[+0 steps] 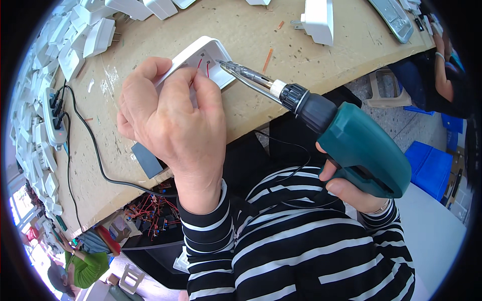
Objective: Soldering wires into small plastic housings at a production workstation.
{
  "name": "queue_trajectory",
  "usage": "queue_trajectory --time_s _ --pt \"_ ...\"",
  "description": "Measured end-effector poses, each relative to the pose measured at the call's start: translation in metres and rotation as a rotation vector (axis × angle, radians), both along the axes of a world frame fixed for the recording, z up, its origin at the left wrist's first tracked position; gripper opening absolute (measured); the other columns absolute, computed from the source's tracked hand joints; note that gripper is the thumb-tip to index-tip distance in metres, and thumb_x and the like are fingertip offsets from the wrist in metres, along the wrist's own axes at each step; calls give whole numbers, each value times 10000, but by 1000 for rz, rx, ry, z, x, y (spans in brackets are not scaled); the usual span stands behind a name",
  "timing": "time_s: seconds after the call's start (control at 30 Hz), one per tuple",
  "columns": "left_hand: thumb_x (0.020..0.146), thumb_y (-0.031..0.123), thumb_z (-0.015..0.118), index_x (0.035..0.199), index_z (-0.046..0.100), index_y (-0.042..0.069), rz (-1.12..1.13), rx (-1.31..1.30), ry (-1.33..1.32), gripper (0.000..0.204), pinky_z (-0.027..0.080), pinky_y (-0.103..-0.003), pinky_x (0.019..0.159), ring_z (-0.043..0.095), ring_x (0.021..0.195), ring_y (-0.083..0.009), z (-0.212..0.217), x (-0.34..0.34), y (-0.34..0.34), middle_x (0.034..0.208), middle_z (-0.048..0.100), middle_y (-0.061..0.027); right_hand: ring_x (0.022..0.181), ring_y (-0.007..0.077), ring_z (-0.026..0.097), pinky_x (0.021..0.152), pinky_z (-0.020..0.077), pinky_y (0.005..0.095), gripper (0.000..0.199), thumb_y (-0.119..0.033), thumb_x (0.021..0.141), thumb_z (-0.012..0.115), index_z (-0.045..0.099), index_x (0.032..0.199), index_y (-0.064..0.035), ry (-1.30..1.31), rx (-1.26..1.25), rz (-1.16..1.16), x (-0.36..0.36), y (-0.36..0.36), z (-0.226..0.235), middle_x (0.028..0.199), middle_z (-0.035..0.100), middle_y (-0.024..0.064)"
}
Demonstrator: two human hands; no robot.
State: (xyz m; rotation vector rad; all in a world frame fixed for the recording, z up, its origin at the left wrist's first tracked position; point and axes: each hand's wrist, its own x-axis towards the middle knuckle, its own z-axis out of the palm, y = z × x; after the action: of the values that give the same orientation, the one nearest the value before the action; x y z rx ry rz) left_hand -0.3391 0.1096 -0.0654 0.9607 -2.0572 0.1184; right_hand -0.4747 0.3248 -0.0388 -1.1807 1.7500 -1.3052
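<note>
My left hand [173,113] is closed on a white plastic plug housing [217,50], its open side facing up. The thumb and a finger pinch at thin red wires [208,69] that run to the metal contacts inside. My right hand [346,189] grips a green soldering gun [369,150], fingers wrapped round its handle. The gun's metal tip reaches the housing's right inner side, close to the wires. Whether it touches a contact I cannot tell. The lower part of the housing is hidden behind my left hand.
White plug housings [42,145] are piled along the table's left side, beside a white power strip [53,118] with black cords. Another plug housing [319,22] lies at the back. Below the table edge, a black bin [150,246] holds red-wired parts [155,213]. Other people sit nearby.
</note>
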Motion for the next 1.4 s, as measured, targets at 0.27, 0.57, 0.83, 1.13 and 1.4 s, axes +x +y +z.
queue_trajectory --time_s 0.27,0.57,0.83,1.13,1.4 --pt "711 122 707 756 725 71 92 56 -112 71 327 -360 847 567 911 -192 7 -3 3 958 603 -32 710 138 698 626 565 251 584 -39 718 798 532 1214 117 -32 -43 -68 4 -7 -5 881 690 133" --pt "703 137 734 745 728 77 91 25 -119 74 327 -354 831 567 900 -194 5 -2 1 940 599 -27 687 128 694 616 558 236 550 -62 712 809 571 1181 99 49 -6 -42 0 -15 -3 912 686 133" --pt "710 138 729 743 729 75 109 36 -118 71 324 -357 829 564 913 -195 5 -3 2 947 596 -27 701 132 698 623 559 233 602 -66 715 810 535 1223 104 -23 -12 -67 0 -21 -5 946 680 141" --pt "711 139 724 736 724 70 109 48 -123 73 327 -364 820 562 909 -199 6 -3 2 944 592 -22 741 153 698 637 554 224 612 -146 722 820 549 1217 92 33 70 -58 -3 -23 -4 1020 671 163" --pt "712 139 727 736 724 64 108 45 -120 79 327 -363 816 568 909 -198 6 -3 1 941 598 -22 777 186 695 644 547 237 592 -187 722 815 570 1193 75 85 119 -47 -4 -27 -1 1016 674 157"
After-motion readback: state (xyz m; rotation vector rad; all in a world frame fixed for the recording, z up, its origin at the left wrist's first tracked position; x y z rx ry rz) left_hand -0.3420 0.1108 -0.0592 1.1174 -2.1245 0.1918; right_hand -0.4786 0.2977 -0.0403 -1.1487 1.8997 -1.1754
